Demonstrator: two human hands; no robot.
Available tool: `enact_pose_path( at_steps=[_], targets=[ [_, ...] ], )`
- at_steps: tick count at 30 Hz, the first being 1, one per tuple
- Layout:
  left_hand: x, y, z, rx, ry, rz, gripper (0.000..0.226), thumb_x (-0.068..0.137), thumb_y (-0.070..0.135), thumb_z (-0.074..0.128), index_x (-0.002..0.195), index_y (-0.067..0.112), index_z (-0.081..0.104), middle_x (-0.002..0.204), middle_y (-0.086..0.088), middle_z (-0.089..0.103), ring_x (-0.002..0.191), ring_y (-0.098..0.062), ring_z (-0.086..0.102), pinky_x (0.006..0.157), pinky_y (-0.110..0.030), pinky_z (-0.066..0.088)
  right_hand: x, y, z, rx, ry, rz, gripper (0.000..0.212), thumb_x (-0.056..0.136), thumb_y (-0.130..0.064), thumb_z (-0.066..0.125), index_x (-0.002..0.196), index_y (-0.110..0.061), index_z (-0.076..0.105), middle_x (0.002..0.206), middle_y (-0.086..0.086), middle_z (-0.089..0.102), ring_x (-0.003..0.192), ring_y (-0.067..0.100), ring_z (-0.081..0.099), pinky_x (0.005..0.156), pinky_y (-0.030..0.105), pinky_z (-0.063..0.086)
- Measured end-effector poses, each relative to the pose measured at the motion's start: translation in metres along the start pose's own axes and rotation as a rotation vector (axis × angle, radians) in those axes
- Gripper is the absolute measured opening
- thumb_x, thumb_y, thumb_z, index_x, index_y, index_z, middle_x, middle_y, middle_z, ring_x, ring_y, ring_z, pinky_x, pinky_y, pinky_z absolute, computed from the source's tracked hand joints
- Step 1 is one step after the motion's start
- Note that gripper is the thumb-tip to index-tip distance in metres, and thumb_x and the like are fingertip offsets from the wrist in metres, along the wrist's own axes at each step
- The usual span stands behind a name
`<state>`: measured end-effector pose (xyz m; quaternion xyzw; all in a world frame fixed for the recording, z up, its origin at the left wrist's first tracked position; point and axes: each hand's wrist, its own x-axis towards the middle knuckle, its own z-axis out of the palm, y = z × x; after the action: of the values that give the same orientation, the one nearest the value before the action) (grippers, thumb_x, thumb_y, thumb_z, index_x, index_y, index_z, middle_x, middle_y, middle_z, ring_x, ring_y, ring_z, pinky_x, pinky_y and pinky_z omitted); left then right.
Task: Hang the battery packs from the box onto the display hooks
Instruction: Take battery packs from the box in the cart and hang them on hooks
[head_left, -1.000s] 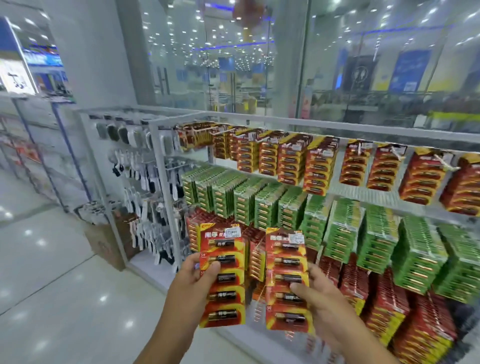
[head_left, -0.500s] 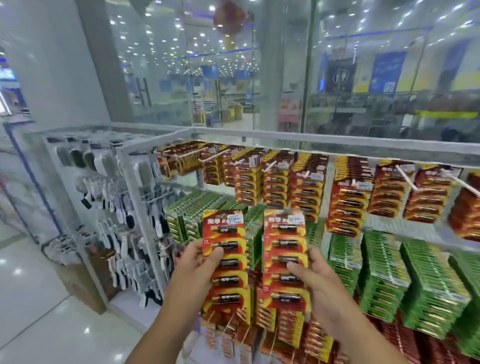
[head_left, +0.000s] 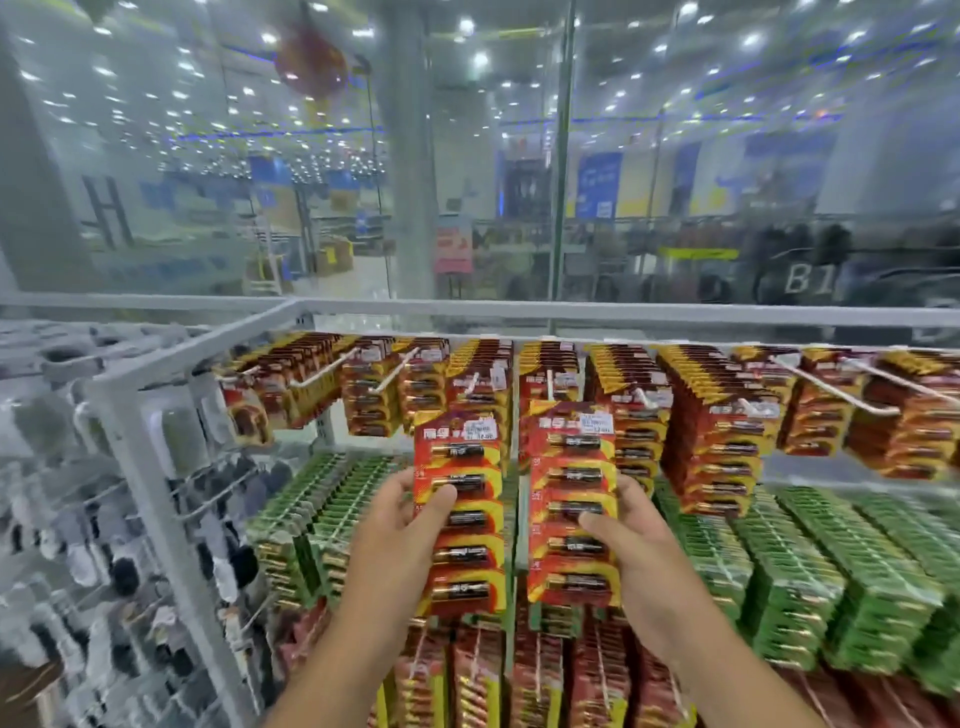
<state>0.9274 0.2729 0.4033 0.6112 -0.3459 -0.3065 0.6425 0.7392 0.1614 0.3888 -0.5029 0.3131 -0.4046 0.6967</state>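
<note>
She has a red battery pack in each hand, left hand (head_left: 400, 525) gripping one pack (head_left: 460, 512), right hand (head_left: 631, 540) the other (head_left: 571, 506), raised just below the top hooks (head_left: 475, 382). Next, I'd guess: thread each hang-hole onto a hook (fiddly).

White display rack (head_left: 156, 509) w/ hooks (head_left: 831, 384): red-yellow battery packs (head_left: 711, 447) top row, green packs (head_left: 789, 577) below.

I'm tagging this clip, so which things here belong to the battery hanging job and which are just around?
Job:
left hand holding left battery pack
right hand holding right battery pack
top-row display hooks

Just around:
green packs
grey items on side rack
glass wall
</note>
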Motion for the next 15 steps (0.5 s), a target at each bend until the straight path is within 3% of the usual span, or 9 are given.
enact_pose_path(
  at_steps=[3, 7, 8, 10, 11, 14, 15],
  targets=[
    [0.024, -0.002, -0.005, -0.004, -0.041, 0.003, 0.011, 0.103, 0.036, 0.062, 0.114, 0.037, 0.060, 0.088, 0.015, 0.075, 0.070, 0.018, 0.066, 0.051, -0.006, 0.048, 0.012, 0.006, 0.008, 0.016, 0.058, -0.007, 0.038, 0.100, -0.009, 0.065, 0.128, -0.035, 0.059, 0.103, -0.025, 0.075, 0.093, 0.000, 0.070, 0.089, 0.035, 0.053],
    [0.053, -0.009, -0.007, -0.001, -0.037, 0.002, 0.037, 0.094, 0.054, 0.068, 0.128, 0.042, 0.060, 0.120, 0.021, 0.072, 0.107, 0.003, 0.068, 0.089, -0.027, 0.055, 0.028, 0.009, 0.012, 0.027, 0.085, 0.002, 0.045, 0.100, -0.014, 0.068, 0.137, -0.037, 0.056, 0.129, -0.016, 0.068, 0.114, 0.012, 0.065, 0.110, 0.049, 0.043],
    [0.059, -0.010, -0.007, -0.010, -0.027, 0.004, 0.042, 0.091, 0.057, 0.069, 0.130, 0.042, 0.059, 0.124, 0.020, 0.070, 0.110, 0.001, 0.067, 0.093, -0.031, 0.054, 0.030, 0.009, 0.015, 0.004, 0.102, -0.007, 0.044, 0.100, -0.014, 0.068, 0.137, -0.037, 0.058, 0.128, -0.014, 0.071, 0.116, 0.013, 0.067, 0.109, 0.049, 0.047],
    [0.071, -0.013, -0.005, -0.010, -0.022, 0.009, 0.050, 0.089, 0.060, 0.069, 0.134, 0.041, 0.057, 0.130, 0.018, 0.067, 0.120, -0.006, 0.064, 0.101, -0.038, 0.052, 0.035, 0.010, 0.014, -0.017, 0.107, -0.015, 0.037, 0.102, -0.010, 0.064, 0.125, -0.039, 0.060, 0.108, -0.022, 0.077, 0.101, 0.001, 0.071, 0.093, 0.036, 0.052],
    [0.073, -0.012, -0.003, -0.005, -0.015, 0.007, 0.049, 0.091, 0.059, 0.069, 0.134, 0.040, 0.057, 0.130, 0.017, 0.067, 0.122, -0.009, 0.063, 0.101, -0.039, 0.051, 0.039, 0.011, 0.011, -0.015, 0.106, -0.020, 0.036, 0.102, -0.009, 0.063, 0.122, -0.039, 0.059, 0.105, -0.023, 0.077, 0.098, -0.002, 0.070, 0.090, 0.032, 0.051],
    [0.084, -0.017, 0.000, 0.006, -0.014, 0.007, 0.046, 0.088, 0.062, 0.071, 0.128, 0.041, 0.060, 0.120, 0.016, 0.074, 0.108, -0.006, 0.071, 0.091, -0.035, 0.057, 0.046, 0.010, 0.011, -0.032, 0.110, 0.002, 0.034, 0.102, -0.012, 0.064, 0.120, -0.040, 0.057, 0.122, -0.023, 0.068, 0.109, 0.001, 0.064, 0.105, 0.036, 0.044],
    [0.086, -0.019, 0.001, 0.013, -0.021, 0.005, 0.047, 0.086, 0.064, 0.070, 0.126, 0.043, 0.060, 0.119, 0.016, 0.075, 0.106, -0.005, 0.072, 0.090, -0.035, 0.058, 0.050, 0.014, 0.008, -0.019, 0.102, 0.003, 0.033, 0.102, -0.012, 0.063, 0.118, -0.040, 0.056, 0.118, -0.025, 0.069, 0.104, -0.003, 0.065, 0.102, 0.033, 0.046]
  ],
)
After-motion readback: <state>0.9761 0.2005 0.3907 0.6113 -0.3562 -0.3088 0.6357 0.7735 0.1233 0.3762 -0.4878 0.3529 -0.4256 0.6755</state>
